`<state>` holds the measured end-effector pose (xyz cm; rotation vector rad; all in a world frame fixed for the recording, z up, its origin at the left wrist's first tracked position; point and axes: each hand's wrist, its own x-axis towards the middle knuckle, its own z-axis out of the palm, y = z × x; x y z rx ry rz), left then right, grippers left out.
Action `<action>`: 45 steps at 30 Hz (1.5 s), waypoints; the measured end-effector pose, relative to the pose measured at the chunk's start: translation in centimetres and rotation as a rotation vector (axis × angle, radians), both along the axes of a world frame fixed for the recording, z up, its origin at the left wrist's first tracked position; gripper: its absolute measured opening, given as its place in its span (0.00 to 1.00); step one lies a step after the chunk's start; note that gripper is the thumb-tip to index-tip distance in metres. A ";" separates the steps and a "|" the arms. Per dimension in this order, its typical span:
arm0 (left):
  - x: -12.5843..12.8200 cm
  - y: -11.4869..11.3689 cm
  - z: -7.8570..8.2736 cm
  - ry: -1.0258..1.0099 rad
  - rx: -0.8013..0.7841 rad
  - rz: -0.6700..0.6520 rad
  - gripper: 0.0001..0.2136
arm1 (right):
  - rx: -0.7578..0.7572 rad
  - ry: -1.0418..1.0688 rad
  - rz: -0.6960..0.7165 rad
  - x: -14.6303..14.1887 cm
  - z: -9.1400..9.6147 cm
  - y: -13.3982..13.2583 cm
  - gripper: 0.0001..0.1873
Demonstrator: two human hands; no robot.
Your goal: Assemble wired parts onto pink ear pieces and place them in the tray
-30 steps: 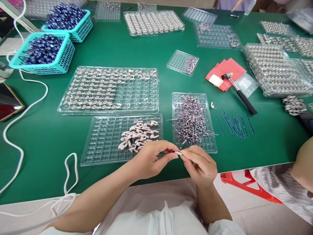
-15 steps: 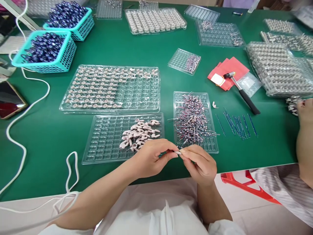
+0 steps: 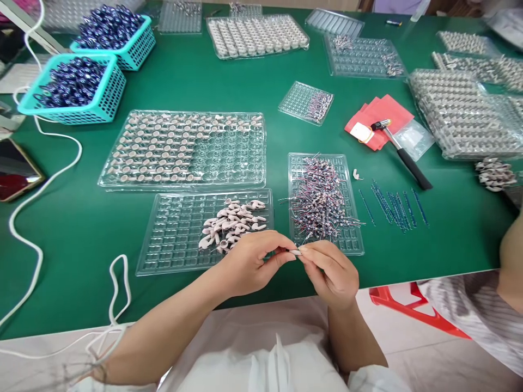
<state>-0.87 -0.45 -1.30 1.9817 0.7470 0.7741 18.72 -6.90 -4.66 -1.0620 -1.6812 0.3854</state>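
Note:
My left hand [image 3: 258, 262] pinches a small white earbud shell [image 3: 295, 252] between thumb and forefinger. The fingertips of my right hand [image 3: 333, 272] close on the other end of the same piece, which they partly hide. Just beyond my hands, a clear tray [image 3: 354, 239] bears a heap of small wired parts [image 3: 316, 198]. To the left, close to my left hand, more white earbud shells [image 3: 232, 220] lie piled on another clear tray [image 3: 163, 245].
A larger tray [image 3: 229, 163] partly filled with shells lies behind. Turquoise baskets [image 3: 98, 100] hold shiny dark blue pieces. On the right are a hammer [image 3: 408, 163], red bags [image 3: 394, 111], several thin blue strips [image 3: 398, 212] and stacked trays [image 3: 457, 114]. A co-worker's arm [image 3: 510, 261] is at the right edge.
Both my hands keep their grip on the earbud shell, with little movement. At the right, the co-worker's hand has drawn back from a bunch of parts, now more fully visible.

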 end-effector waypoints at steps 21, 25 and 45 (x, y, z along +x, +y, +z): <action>0.1 0.0 -0.1 -0.058 0.022 -0.026 0.08 | -0.125 0.182 0.038 -0.1 0.2 -0.1 0.24; 0.1 0.0 -0.1 -0.047 0.013 -0.016 0.08 | -0.128 0.174 0.032 -0.2 0.1 0.0 0.23; 0.3 -0.2 0.0 -0.007 -0.010 -0.017 0.07 | -0.029 0.102 0.011 -0.1 0.2 -0.1 0.27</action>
